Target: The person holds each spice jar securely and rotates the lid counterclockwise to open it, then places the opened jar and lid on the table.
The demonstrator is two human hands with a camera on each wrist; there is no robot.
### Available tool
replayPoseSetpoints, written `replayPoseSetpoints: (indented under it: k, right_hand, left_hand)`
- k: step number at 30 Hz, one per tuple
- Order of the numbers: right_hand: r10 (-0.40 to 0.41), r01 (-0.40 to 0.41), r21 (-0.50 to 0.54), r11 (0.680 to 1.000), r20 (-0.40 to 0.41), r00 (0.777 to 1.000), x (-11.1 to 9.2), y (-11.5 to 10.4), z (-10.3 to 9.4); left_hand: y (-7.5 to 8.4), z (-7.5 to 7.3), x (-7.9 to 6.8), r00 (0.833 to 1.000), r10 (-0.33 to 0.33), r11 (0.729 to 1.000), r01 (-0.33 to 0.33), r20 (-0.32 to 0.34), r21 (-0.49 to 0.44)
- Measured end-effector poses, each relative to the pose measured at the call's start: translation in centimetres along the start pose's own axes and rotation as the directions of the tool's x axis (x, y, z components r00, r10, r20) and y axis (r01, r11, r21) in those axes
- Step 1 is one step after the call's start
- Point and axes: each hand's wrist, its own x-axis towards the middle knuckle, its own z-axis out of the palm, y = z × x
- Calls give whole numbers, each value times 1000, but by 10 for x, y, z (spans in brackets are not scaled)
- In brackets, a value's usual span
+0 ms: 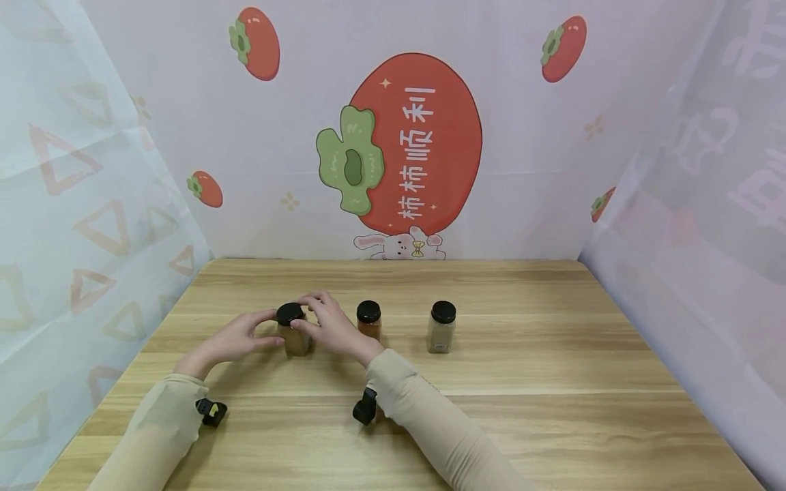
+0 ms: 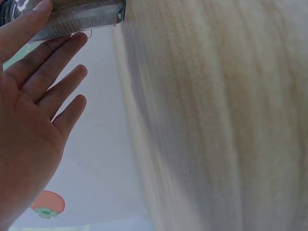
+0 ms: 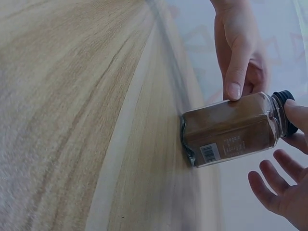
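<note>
A clear square spice jar (image 1: 297,342) of brown powder, with a black screw lid (image 1: 290,313), stands upright on the table at the left. My left hand (image 1: 236,338) holds the jar's body from the left; its thumb lies against the glass in the right wrist view. From the right, my right hand (image 1: 336,329) pinches the lid between thumb and finger, and its other fingers are spread off the jar. A barcode label shows low on the spice jar (image 3: 228,130) in the right wrist view. In the left wrist view the jar's top is cut off.
Right of my hands stand a jar of reddish-brown powder (image 1: 369,329), partly behind my right wrist, and a jar of pale powder (image 1: 441,334), both black-lidded. The wooden table (image 1: 522,409) ends at a printed cloth backdrop (image 1: 522,204), with cloth at both sides.
</note>
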Motion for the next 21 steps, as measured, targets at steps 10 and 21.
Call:
replayPoseSetpoints:
  k: [10,21]
  right_hand:
    - [32,-30,38,999,-72,997,-3,-1,5]
    - [92,-103,-58,993,-166,982,-1,-7,11]
  left_hand:
    - [-2,0,0,1000,5,1000,-5,-7,-3]
    - [-3,0,1,1000,5,1000,-5,-5,-3]
